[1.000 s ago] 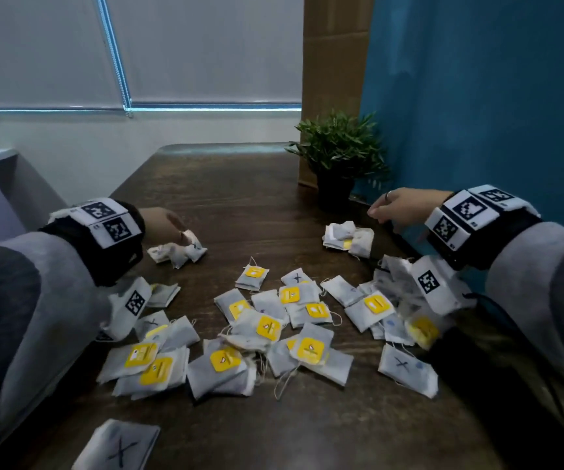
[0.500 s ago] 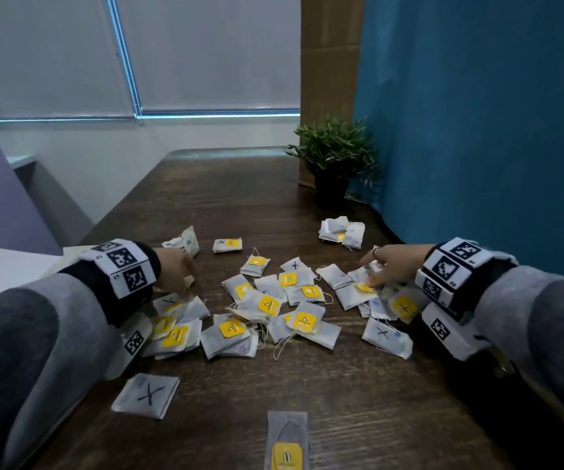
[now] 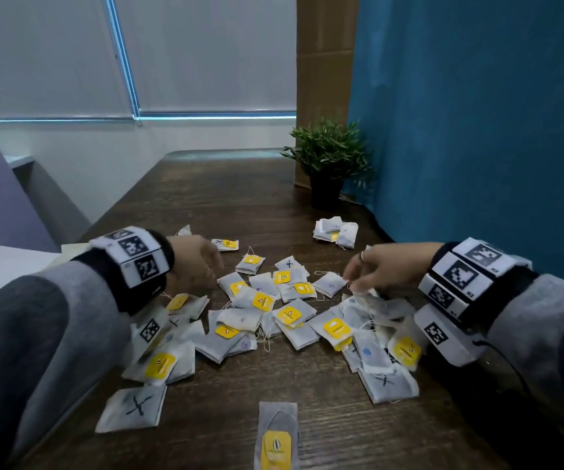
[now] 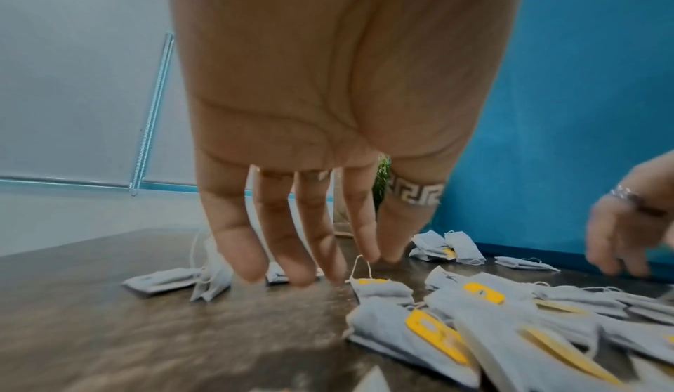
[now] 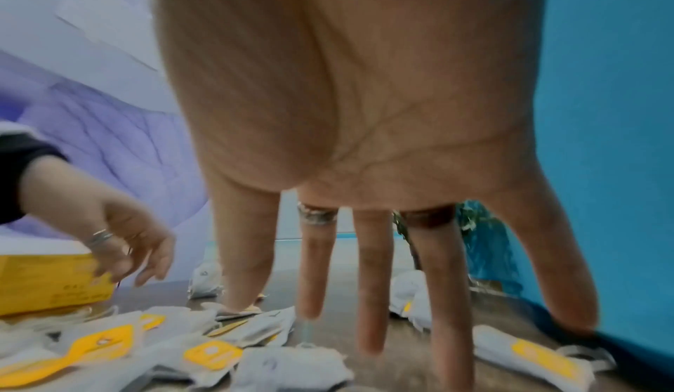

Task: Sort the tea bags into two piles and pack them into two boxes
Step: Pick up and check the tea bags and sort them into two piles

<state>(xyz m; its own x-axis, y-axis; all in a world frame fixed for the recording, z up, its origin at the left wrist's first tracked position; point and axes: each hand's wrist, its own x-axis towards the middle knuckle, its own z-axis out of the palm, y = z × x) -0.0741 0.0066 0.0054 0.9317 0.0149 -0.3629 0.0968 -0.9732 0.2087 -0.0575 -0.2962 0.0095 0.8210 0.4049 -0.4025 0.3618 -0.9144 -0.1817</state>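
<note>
Several grey tea bags (image 3: 263, 301), many with yellow tags and some marked with a black X, lie in a loose heap mid-table. A small pile (image 3: 336, 230) sits at the back right, seen from the left wrist as pile (image 4: 446, 249). My left hand (image 3: 206, 269) hovers at the heap's left edge; its fingers (image 4: 291, 254) hang straight and hold nothing. My right hand (image 3: 358, 279) is at the heap's right edge with straight, spread fingers (image 5: 372, 297) pointing down onto the bags, gripping none. A yellow box (image 5: 47, 280) stands behind the left hand.
A potted plant (image 3: 329, 161) stands at the back right against the blue wall (image 3: 477, 130). The dark wooden table (image 3: 222, 184) stretches away beyond the bags. Single bags lie near the front edge (image 3: 277, 435) and front left (image 3: 133, 408).
Both hands have come back from the far side piles to the edges of the middle heap. The head camera has tilted down, showing more of the near table.
</note>
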